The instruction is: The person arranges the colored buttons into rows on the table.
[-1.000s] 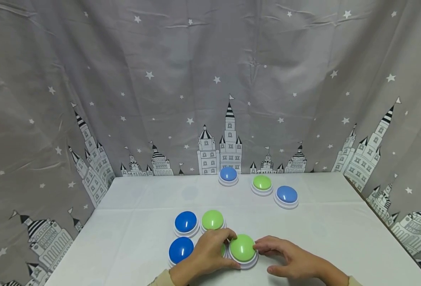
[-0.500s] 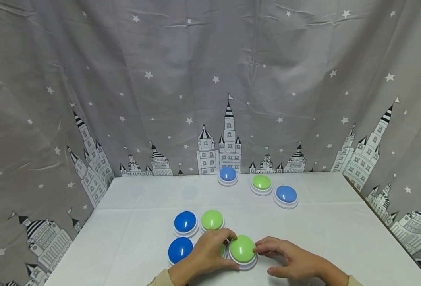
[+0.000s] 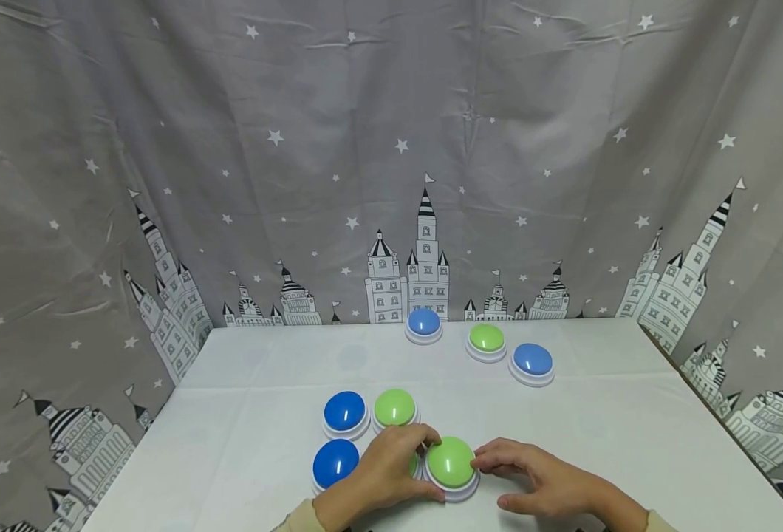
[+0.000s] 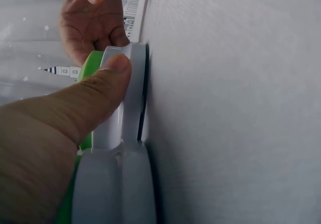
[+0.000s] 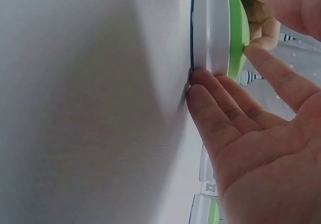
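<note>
A green-domed push button [image 3: 450, 462] with a white round base lies flat near the table's front. My left hand [image 3: 389, 467] grips it by the base, thumb on the near side and a finger on the far side. From the right, my right hand [image 3: 543, 480] touches its edge with mostly straight fingers; in the right wrist view the fingertips [image 5: 200, 96] lie against the white base. Another green button, mostly hidden under my left hand, sits directly left of the gripped one. In the left wrist view my thumb [image 4: 118, 66] presses the white base.
Two dark blue buttons, one far [image 3: 345, 411] and one near [image 3: 335, 464], stand left of my left hand. Beside the far one is a green button [image 3: 394, 408]. Farther back are two blue buttons [image 3: 424, 322] [image 3: 532, 360] and a green one [image 3: 487, 338]. A grey castle-print curtain [image 3: 312, 148] hangs behind the white table [image 3: 232, 428].
</note>
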`<state>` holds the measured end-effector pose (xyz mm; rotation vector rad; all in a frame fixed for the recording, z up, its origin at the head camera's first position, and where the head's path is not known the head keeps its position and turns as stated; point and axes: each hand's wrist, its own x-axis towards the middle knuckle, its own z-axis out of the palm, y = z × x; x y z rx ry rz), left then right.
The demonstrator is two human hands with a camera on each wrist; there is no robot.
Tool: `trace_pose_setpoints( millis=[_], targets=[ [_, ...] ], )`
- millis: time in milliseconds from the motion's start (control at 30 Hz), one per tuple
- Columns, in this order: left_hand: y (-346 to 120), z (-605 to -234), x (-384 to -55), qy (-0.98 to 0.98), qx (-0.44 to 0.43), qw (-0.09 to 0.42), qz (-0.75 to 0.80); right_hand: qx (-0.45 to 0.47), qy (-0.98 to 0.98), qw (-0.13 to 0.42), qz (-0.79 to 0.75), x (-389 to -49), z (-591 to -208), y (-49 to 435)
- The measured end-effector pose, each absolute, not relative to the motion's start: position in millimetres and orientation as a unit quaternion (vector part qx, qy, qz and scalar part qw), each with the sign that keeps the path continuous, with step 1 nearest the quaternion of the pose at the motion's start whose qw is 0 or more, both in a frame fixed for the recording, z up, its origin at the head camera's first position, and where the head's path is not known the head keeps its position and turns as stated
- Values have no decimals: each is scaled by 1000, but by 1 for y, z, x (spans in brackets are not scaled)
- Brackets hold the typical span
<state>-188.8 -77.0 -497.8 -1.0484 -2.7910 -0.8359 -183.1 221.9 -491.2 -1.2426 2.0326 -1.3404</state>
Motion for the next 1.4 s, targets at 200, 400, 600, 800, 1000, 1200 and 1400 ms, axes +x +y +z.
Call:
trace_pose_setpoints(
  millis=[200,400,600,800,1000,1200,1400],
  targets=[
    [-77,-492,-190,-898,-361,11,-252,-434,740,210,-468,-185,-488,222],
    [-76,-483,-194,-902,-356,-28,-242,-439,762,183,-440,-192,-483,222],
    [-69,-471,-207,-906,-338,-63,-246,-429,770,167,-442,-206,-478,224],
    [-62,-464,-227,-899,-347,-31,-266,-425,783,142,-431,-221,-476,229],
    [-56,-458,-249,-901,-334,-10,-276,-397,793,137,-442,-236,-477,233],
    [-43,-454,-267,-909,-308,-17,-281,-356,812,111,-449,-251,-479,242],
    [-21,-453,-283,-906,-314,-9,-284,-315,831,44,-457,-264,-473,259]
  ],
)
